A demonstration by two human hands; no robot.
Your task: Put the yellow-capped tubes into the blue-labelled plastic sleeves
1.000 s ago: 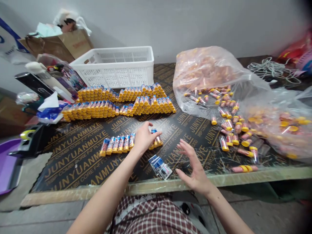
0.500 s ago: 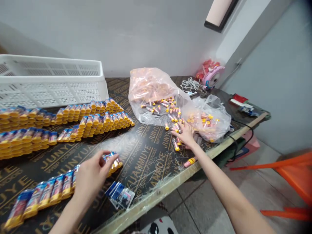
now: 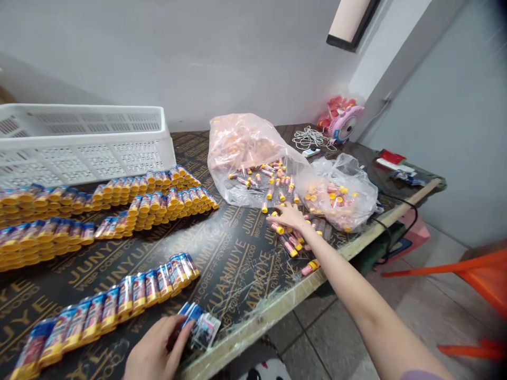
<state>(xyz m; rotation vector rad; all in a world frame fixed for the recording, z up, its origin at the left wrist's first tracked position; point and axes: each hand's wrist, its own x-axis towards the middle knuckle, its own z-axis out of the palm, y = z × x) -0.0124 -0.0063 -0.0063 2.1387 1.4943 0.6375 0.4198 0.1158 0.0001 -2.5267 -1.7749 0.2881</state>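
Observation:
My left hand [image 3: 160, 345] is at the table's front edge, its thumb and fingers closed on the near end of a small pile of blue-and-white cards [image 3: 201, 326]. Just beyond it runs a slanting row of blue-and-yellow wrapped tubes [image 3: 125, 296]. My right hand [image 3: 290, 216] reaches over loose pink tubes with yellow caps [image 3: 291, 245], fingers spread and touching some of them. Behind that hand, a large clear bag [image 3: 243, 140] lies with its mouth toward me and more capped tubes inside. A smaller clear bag [image 3: 340, 198] of them sits to the right.
Stacks of blue-and-yellow tubes [image 3: 158, 206] stand before a white plastic basket [image 3: 130, 158] at the left. A pink fan [image 3: 346, 125], white cable [image 3: 309, 138] and red packet [image 3: 392, 157] lie at the back right. An orange chair [image 3: 475, 274] is beyond the table's wooden edge [image 3: 356, 244].
My left hand has moved from the end of the tube row toward me, down to the cards. My right hand has shifted slightly left over the loose tubes, some of which have moved.

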